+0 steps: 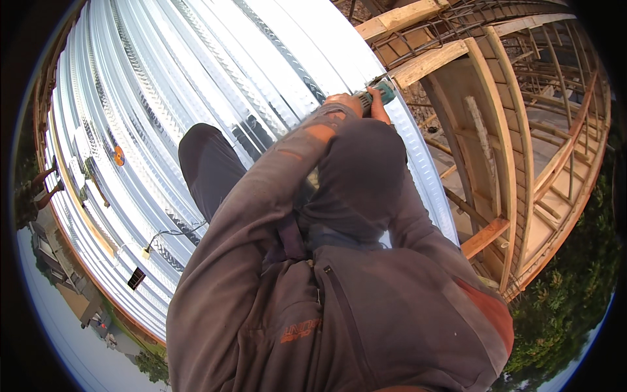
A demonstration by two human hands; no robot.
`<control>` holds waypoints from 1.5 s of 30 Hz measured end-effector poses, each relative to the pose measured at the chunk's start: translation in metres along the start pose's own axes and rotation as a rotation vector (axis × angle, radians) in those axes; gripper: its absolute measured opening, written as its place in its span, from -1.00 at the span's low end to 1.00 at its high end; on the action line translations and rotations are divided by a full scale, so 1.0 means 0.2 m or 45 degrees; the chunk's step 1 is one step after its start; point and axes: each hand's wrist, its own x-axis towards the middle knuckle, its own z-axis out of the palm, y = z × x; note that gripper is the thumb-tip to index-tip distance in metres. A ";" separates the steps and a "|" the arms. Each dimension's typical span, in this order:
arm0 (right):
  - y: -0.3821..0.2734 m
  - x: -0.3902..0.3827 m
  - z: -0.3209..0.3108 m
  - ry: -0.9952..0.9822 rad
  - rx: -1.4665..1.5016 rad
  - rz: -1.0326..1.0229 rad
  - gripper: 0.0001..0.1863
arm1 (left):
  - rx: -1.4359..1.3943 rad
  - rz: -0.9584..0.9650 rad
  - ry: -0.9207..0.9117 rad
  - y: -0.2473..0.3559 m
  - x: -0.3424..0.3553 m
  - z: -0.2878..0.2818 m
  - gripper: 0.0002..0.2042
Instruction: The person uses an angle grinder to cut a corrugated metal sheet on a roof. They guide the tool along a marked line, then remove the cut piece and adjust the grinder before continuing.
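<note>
Close to the right edge of the shiny ribbed metal decking (215, 59), a green and dark angle grinder (385, 93) is held in both hands. My left hand (345, 101) is closed around its darker end. Fingers of my right hand (378, 108) wrap the tool nearer its green end. My raised right knee hides most of my right forearm and the space below the tool. Whether the grinder's disc touches the sheet cannot be made out.
Right of the decking edge is an open drop with timber formwork (499, 150) and steel rebar (457, 29). An orange disc (119, 156), a cord with a yellowish connector (146, 251) and a small dark grid-like piece (136, 279) lie on the left. Another person's legs (47, 186) show far left.
</note>
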 end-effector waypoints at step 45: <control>-0.12 -0.20 0.12 -0.096 -0.204 -0.071 -0.19 | -0.098 -0.075 -0.086 0.05 -0.12 -0.15 -0.58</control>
